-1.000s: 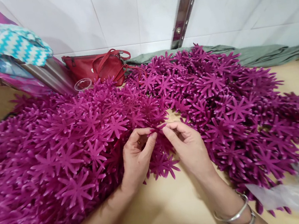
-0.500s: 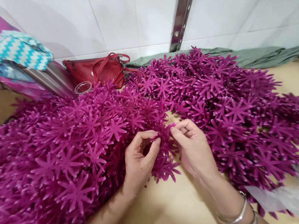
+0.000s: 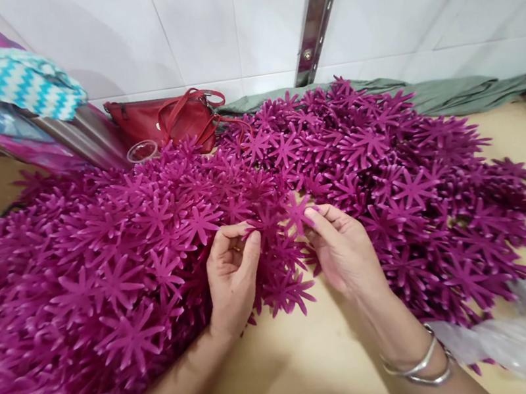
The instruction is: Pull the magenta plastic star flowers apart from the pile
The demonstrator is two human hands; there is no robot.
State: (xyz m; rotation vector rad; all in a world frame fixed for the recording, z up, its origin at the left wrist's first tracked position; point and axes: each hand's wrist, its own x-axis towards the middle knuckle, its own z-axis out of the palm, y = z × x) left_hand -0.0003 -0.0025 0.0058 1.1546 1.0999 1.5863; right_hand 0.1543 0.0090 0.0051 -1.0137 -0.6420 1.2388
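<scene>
One flower (image 3: 297,213) (broadside to view), petals radial

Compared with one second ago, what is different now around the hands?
The hands have drawn apart: the left hand moved left, the right hand right. The star-shaped purple piece pinched by the right hand now shows plainly between them. The red bag and both flower piles stayed as they were.

Two hands (image 3: 230,282), two purple flower heaps (image 3: 121,279), one red bag (image 3: 139,122), one metal rail (image 3: 321,11)
</scene>
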